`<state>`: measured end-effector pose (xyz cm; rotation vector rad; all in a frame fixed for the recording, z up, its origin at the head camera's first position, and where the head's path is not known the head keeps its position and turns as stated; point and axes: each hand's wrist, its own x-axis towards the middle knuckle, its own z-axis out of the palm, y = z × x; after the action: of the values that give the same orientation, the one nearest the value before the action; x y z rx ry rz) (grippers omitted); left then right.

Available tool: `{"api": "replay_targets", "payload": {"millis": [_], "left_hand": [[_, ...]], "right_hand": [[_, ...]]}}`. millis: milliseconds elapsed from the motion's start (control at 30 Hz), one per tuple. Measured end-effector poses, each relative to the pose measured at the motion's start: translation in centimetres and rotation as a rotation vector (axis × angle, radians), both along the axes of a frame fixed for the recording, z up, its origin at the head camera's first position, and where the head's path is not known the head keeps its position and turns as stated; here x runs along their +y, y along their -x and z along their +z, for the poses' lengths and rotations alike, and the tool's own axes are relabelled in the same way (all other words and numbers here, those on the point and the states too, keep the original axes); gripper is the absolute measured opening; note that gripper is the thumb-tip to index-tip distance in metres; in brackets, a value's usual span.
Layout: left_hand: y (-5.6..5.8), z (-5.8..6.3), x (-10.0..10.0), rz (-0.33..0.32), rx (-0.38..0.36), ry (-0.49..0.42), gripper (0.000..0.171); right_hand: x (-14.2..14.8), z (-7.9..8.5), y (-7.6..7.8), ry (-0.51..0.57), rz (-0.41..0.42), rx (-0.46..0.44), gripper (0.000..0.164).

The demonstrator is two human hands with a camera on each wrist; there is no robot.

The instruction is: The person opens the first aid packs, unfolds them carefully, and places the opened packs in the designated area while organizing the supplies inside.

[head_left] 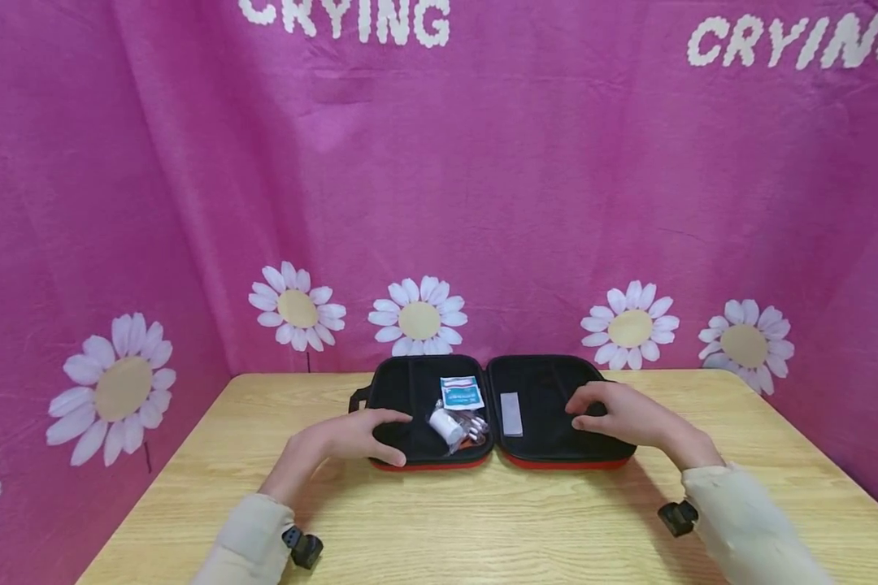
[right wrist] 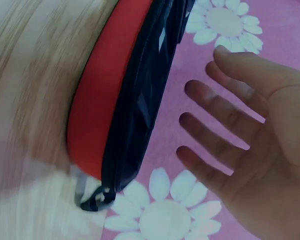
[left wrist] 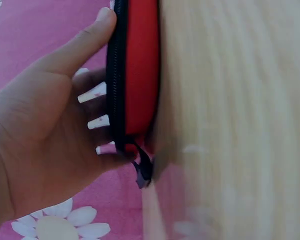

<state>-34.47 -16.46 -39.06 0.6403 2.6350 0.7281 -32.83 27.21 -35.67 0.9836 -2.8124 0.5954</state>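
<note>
A red zippered case [head_left: 556, 465] with a black lining lies unfolded flat on the table, its two halves side by side. My left hand [head_left: 354, 436] is at the left half, fingers spread over the inside, the thumb [left wrist: 92, 37] right at the zippered rim. Over the right half hovers my right hand [head_left: 625, 413], fingers loosely bent, nothing between them; the right wrist view shows them apart from the rim. The left half holds teal-and-white packets [head_left: 462, 395] and a clear bag with a white roll [head_left: 448, 425]. A flat white strip [head_left: 510, 414] lies in the right half.
The wooden table [head_left: 439, 520] extends in front of the case and to both sides. Behind it hangs a pink cloth [head_left: 439, 179] with daisies and white lettering. A black handle [head_left: 358, 398] sticks out at the case's left side.
</note>
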Motion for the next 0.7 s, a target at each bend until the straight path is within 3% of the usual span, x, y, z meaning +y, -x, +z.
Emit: {"api": "replay_targets", "payload": {"millis": [300,467,567,700], "left_hand": [[-0.1,-1.0,-0.9,-0.051,-0.043,-0.037,0.058],[-0.1,-0.7,-0.8,-0.025,-0.057,-0.053,0.059],[-0.1,-0.7,-0.6,0.019,-0.017,-0.04,0.068],[0.0,-0.6,-0.6,0.085,0.09,0.039,0.091]], "right_hand": [[-3.0,-0.9,1.4,0.034,0.029,-0.002,0.018],[-4.9,-0.8,2.0,0.046,0.027,-0.013,0.019],[-6.0,-0.7,2.3,0.068,0.02,-0.005,0.018],[-7.2,-0.9,2.4,0.081,0.01,-0.01,0.017]]}}
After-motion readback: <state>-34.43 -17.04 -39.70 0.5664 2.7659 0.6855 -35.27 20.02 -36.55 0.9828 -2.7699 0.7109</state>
